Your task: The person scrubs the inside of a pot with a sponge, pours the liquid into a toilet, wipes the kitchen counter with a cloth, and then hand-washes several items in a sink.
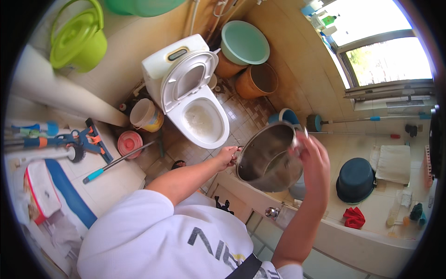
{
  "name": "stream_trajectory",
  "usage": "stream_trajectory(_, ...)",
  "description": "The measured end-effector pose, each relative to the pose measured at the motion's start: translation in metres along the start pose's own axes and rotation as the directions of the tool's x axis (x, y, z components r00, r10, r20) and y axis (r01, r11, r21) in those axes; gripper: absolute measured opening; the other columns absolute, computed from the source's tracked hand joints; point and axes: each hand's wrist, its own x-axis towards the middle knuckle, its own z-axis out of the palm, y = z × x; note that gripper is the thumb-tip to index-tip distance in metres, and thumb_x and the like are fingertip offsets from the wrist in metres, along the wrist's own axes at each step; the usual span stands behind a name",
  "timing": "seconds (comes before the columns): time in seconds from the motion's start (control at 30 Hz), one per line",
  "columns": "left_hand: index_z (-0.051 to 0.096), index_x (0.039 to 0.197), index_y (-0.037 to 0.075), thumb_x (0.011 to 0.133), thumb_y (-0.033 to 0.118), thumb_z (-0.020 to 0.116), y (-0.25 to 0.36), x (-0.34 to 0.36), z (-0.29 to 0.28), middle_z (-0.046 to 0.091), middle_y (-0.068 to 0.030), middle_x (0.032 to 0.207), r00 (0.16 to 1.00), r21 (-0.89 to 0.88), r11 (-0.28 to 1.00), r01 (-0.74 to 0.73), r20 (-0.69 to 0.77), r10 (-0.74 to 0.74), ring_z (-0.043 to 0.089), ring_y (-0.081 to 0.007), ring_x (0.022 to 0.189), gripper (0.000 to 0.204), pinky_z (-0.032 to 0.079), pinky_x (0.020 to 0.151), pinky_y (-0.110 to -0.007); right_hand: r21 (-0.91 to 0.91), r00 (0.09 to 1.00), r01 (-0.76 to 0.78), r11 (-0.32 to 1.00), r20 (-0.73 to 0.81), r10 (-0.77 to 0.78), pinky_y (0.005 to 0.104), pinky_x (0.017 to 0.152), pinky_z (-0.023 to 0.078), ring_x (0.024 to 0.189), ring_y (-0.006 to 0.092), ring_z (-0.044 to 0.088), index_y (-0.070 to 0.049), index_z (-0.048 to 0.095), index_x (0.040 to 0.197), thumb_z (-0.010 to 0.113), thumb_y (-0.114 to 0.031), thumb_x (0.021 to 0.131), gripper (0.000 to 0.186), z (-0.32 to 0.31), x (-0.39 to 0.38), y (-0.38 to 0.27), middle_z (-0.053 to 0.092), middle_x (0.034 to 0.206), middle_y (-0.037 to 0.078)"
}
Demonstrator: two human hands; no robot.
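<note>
A deep stainless steel pot [260, 156] is held in the air before my body, tilted so that its dark inner wall shows. My left hand [226, 158] is closed round the handle on its left side. At the pot's right rim, my right hand [313, 151] is bent with its fingers closed on that side; motion blurs the fingertips and hides the exact grip. Some liquid seems to lie at the bottom of the pot. Beyond it, to the left, stands a white toilet [218, 122] with its lid and seat raised and cloudy water in the bowl.
Behind the toilet sit a mint-green basin [246, 42] and an orange-brown bucket [258, 81]. A white bucket [146, 115] and a red-lidded pail [130, 143] stand left of it. On the right, a raised ledge holds a dark basin [355, 180] and a red cloth [354, 217].
</note>
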Motion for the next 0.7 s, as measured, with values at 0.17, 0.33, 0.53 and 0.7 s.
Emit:
stream_trajectory(0.17,0.074,0.136,0.01,0.12,0.047,0.057,-0.051,-0.012,-0.024,0.083,-0.0125,0.105,0.929,0.643,0.757,0.115,-0.339,0.147,0.082,-0.0294,0.098,0.044,0.064,0.08,-0.048,0.043,0.938,-0.186,0.982,-0.288,0.191,0.0299,0.08,0.056,0.092,0.0117,0.068,-0.008,0.072,0.106,0.071,-0.033,0.117,0.028,-0.073,-0.115,0.144,0.073,0.099,0.002)
stream_trajectory(0.33,0.074,0.141,0.007,0.119,0.044,0.047,-0.063,-0.064,-0.087,0.077,-0.024,0.144,0.717,0.841,0.499,0.207,-0.478,0.507,0.07,-0.0462,0.138,0.051,0.056,0.115,-0.056,0.228,0.944,-0.19,0.955,-0.223,0.241,0.0302,0.079,0.056,0.092,0.0104,0.068,-0.01,0.071,0.106,0.073,-0.035,0.116,0.027,-0.031,-0.187,0.24,0.071,0.098,0.0)
stream_trajectory(0.53,0.084,0.133,0.005,0.111,0.04,0.057,-0.077,-0.175,-0.09,0.083,-0.0259,0.133,0.649,0.794,0.574,0.203,-0.548,0.528,0.079,-0.0446,0.124,0.048,0.062,0.103,-0.056,0.2,0.937,-0.159,0.967,-0.279,0.211,0.0298,0.077,0.055,0.091,0.0078,0.065,-0.011,0.072,0.106,0.078,-0.041,0.111,0.031,-0.022,-0.264,0.277,0.067,0.095,-0.003)
stream_trajectory(0.7,0.082,0.103,-0.005,0.101,0.019,0.065,-0.133,-0.299,-0.162,0.081,-0.0189,0.096,0.561,0.721,0.691,-0.044,-0.555,0.615,0.078,-0.0319,0.086,0.029,0.059,0.074,-0.05,0.129,0.954,-0.171,0.977,-0.226,0.197,0.0285,0.07,0.053,0.084,0.0077,0.063,-0.01,0.074,0.107,0.081,-0.043,0.109,0.033,-0.001,-0.32,0.287,0.067,0.095,-0.004)
